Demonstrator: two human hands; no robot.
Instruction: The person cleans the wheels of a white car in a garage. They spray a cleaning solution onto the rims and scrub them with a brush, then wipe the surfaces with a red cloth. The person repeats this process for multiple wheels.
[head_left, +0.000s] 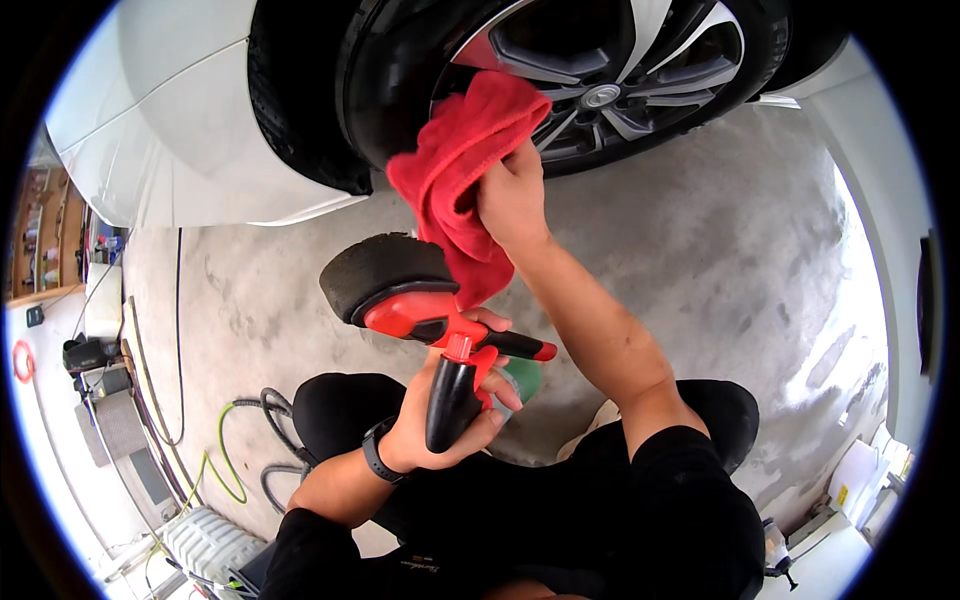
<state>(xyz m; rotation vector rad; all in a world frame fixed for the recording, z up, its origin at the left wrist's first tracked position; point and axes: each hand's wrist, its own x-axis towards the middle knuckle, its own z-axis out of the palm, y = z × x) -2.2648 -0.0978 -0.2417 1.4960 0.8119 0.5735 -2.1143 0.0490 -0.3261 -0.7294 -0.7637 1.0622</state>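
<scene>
My right hand grips a red microfiber cloth, which is bunched against the lower left part of a car's alloy wheel and its black tire. Below the cloth, my left hand holds a trigger spray bottle with a black and red head; part of its green body shows behind my fingers. The same hand also holds a red and black applicator handle with a thick dark sponge pad. The pad's right edge lies close to the hanging end of the cloth.
White car bodywork curves around the wheel at upper left. Black and green hoses lie on the concrete floor at my left. Beyond them stand a ribbed grey-white container and wooden shelving. Another pale panel rises at right.
</scene>
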